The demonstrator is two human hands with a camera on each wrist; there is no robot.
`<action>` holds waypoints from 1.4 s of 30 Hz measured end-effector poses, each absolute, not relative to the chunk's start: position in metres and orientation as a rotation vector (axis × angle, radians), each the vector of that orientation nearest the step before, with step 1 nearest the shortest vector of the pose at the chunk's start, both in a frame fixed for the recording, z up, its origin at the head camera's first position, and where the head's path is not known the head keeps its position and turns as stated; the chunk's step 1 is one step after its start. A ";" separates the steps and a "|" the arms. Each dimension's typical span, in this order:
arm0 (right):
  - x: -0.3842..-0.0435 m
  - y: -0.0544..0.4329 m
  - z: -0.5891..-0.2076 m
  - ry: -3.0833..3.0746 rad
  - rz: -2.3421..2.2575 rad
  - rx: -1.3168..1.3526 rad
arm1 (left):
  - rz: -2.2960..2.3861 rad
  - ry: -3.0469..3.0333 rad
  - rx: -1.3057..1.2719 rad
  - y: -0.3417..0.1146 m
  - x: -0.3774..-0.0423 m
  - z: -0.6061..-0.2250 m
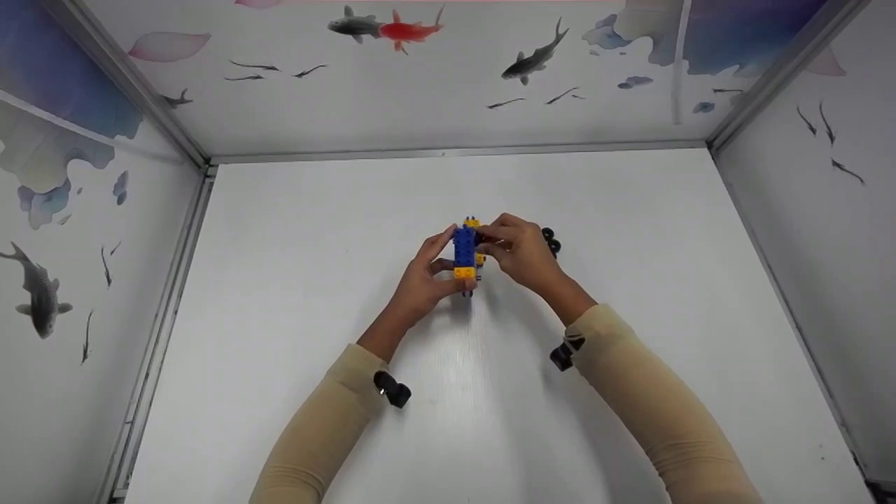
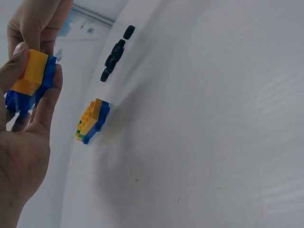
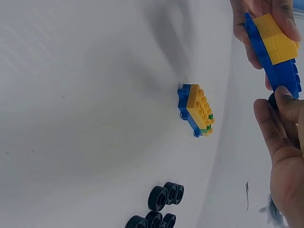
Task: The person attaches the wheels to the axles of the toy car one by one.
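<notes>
My left hand (image 1: pixel 423 276) grips a toy vehicle body of blue and yellow building blocks (image 1: pixel 463 248), with the thumb and fingers on opposite sides. It is up off the table and turned on its side. My right hand (image 1: pixel 521 252) pinches a small black wheel (image 3: pixel 272 100) at the blue base, mostly covered by the fingertips. In the right wrist view, yellow blocks (image 3: pixel 275 42) cover one end of the blue part. A second block body (image 3: pixel 197 109), yellow with green bits over a blue base, stands on the table below the hands.
Several loose black wheels (image 3: pixel 158 197) stand in a cluster on the white table (image 1: pixel 315 231), to the right of the second block body and partly behind my right hand in the head view. White panels with painted fish (image 1: pixel 535 59) enclose the table's back and sides.
</notes>
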State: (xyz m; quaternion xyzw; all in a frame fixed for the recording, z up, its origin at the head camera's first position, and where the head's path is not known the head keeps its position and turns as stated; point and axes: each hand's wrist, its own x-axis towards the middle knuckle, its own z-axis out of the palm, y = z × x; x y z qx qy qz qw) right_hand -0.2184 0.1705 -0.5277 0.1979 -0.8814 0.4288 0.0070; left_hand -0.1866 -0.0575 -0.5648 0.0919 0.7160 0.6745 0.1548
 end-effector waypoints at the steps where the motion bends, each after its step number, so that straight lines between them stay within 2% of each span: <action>1: -0.218 0.171 -0.527 -2.761 1.343 0.614 | 1.929 2.051 0.264 -0.057 -0.187 -0.565; 42: -0.221 0.179 -0.527 -2.816 1.404 0.573 | 1.986 1.951 0.166 -0.051 -0.185 -0.568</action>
